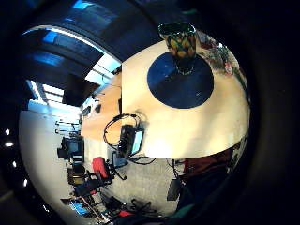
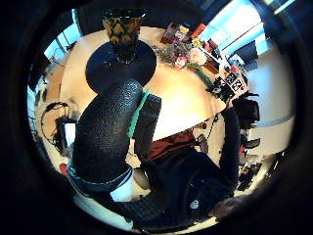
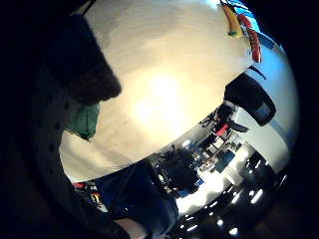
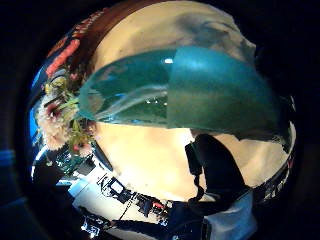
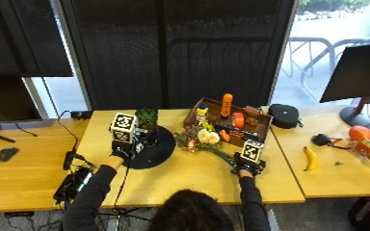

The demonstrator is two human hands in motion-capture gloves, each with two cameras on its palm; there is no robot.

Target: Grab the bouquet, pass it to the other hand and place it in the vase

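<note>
On pale wood, the right hand (image 5: 250,167) grips the bouquet's (image 5: 201,139) glossy green wrap; the left hand (image 5: 121,150), fingers relaxed, hovers beside the faceted vase (image 5: 146,119).

Person with dark hair, long dark sleeves on both arms, black textured glove on the left hand (image 5: 119,150), black glove on the right hand (image 5: 244,168), white cuff edge at one wrist

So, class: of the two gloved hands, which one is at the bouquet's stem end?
The right hand, at the wrapped stems of the bouquet. The left hand is apart from it, over the dark round mat beside the vase.
</note>
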